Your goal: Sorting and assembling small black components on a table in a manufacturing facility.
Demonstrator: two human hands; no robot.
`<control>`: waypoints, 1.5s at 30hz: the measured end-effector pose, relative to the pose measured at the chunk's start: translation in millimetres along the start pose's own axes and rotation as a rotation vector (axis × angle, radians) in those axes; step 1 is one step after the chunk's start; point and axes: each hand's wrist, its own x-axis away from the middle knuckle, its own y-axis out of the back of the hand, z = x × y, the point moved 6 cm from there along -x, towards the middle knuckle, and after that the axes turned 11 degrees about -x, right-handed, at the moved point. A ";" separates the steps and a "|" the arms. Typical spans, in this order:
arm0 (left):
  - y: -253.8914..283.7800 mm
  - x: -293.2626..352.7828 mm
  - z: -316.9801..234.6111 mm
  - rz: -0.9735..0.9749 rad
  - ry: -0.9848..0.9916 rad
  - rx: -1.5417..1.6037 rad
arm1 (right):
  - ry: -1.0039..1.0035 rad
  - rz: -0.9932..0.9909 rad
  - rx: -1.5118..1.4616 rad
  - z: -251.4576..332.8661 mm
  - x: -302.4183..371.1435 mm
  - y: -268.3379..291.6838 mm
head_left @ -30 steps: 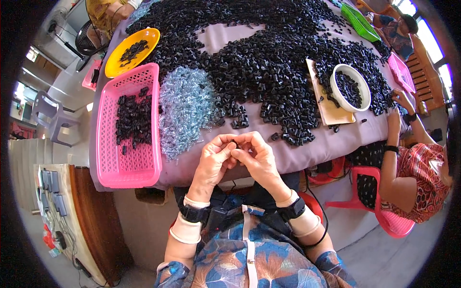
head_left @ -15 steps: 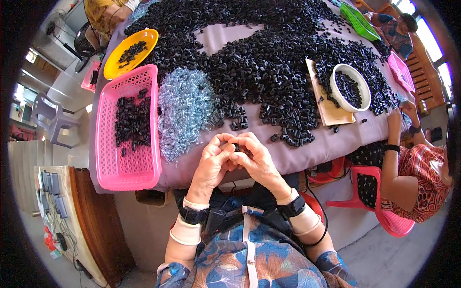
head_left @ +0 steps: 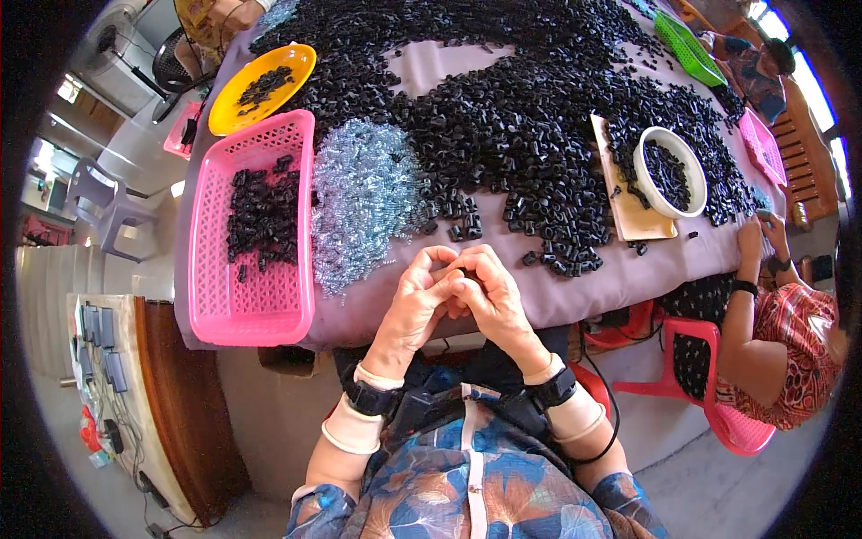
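My left hand point(head_left: 415, 304) and my right hand point(head_left: 496, 301) meet at the table's front edge, fingers closed and thumbs together. Between the fingertips a small black plastic piece point(head_left: 462, 272) shows a little; the fingers hide most of it. Just beyond my hands lie several loose black plastic caps point(head_left: 465, 230), in front of a broad heap of black pieces point(head_left: 503, 135). To the left is a pile of shiny, pale blue pieces point(head_left: 364, 202) that look like small springs. Beside that pile stands a pink basket point(head_left: 256, 319) with black pieces inside.
A yellow plate point(head_left: 301, 67) with black pieces lies behind the basket. On the right, a white bowl point(head_left: 698, 193) of black pieces stands on a tan board point(head_left: 633, 225). A co-worker point(head_left: 772, 359) sits at the right on a pink chair point(head_left: 696, 350). Other people sit around the table.
My view has shifted slightly, so the table's things appear farther right. My hands stay together on the small black piece, which is now more covered by the fingers.
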 end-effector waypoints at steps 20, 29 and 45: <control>72.7 60.5 -153.5 -0.685 -0.718 -0.080 | 0.121 -0.063 0.366 0.0 0.6 -1.7; 31.8 26.0 -82.6 -0.345 -0.378 -0.355 | 0.299 0.090 0.961 -2.3 -16.5 -43.5; -23.4 -30.3 -44.5 -0.450 -0.523 -1.587 | 0.200 -0.211 0.456 12.4 10.5 20.6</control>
